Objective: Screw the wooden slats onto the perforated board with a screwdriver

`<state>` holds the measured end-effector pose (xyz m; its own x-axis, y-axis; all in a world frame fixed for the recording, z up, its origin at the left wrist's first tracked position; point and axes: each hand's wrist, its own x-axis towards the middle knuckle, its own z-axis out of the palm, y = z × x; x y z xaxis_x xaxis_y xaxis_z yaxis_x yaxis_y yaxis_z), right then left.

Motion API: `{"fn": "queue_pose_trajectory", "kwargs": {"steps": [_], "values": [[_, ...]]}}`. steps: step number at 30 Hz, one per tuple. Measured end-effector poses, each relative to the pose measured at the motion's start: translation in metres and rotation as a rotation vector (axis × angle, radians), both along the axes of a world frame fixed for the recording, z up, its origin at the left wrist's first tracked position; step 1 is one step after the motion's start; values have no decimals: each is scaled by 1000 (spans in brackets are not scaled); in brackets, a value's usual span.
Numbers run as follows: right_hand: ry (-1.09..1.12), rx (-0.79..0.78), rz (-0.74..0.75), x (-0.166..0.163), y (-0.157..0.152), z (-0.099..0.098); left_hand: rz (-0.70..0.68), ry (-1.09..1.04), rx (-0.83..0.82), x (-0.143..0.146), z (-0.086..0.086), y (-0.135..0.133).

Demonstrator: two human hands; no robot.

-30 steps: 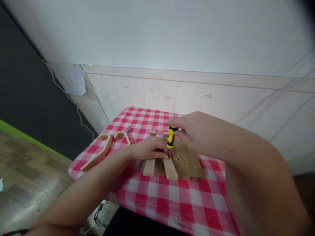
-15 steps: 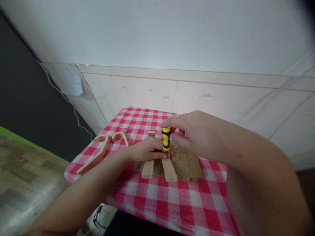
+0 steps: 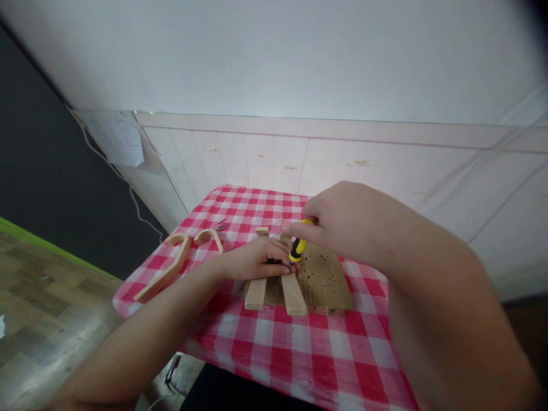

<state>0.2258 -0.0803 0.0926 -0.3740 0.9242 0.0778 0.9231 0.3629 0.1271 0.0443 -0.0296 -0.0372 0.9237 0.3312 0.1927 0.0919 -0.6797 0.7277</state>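
where the left side meets a dark wall [image 3: 51, 165], a white cable [image 3: 137, 205] hangs down toward the table's corner. on the red-and-white checked cloth [image 3: 274, 354], a long hooked wooden piece [image 3: 176, 265] lies slantwise, and just right of its curve is a smaller hooked wooden piece [image 3: 208, 233]. thin metal pieces [image 3: 222, 228] lie a little beyond that. next comes the left hand [image 3: 257, 258], laid over the left strip [image 3: 256, 294] and the right strip [image 3: 294, 297], both pale wood; its thumb and forefinger are parted, and i cannot tell whether their tips pinch anything. the strips rest on a brown board [image 3: 327, 288] marked with dark holes, most of it showing to their right. the yellow-and-black screwdriver [image 3: 298, 249] leans rightward, its lower end at the left fingertips, above the right strip; its tip is hidden. the right hand [image 3: 342, 222] has its fingers curled around the top of the handle.
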Motion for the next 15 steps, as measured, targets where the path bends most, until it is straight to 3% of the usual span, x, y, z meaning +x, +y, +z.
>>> {"fn": "queue_pose_trajectory", "kwargs": {"steps": [3,7,9,15], "values": [[68,6,13,-3,4,-6,14,-12,14,0,-1,0],[195,-165,236,3,-3,-2,3,-8,-10,0,2,0],[162,-198,270,5,-7,2,-10,-18,7,1,4,0],[1,11,6,-4,-2,0,2,-3,-1,-1,2,-1]]}}
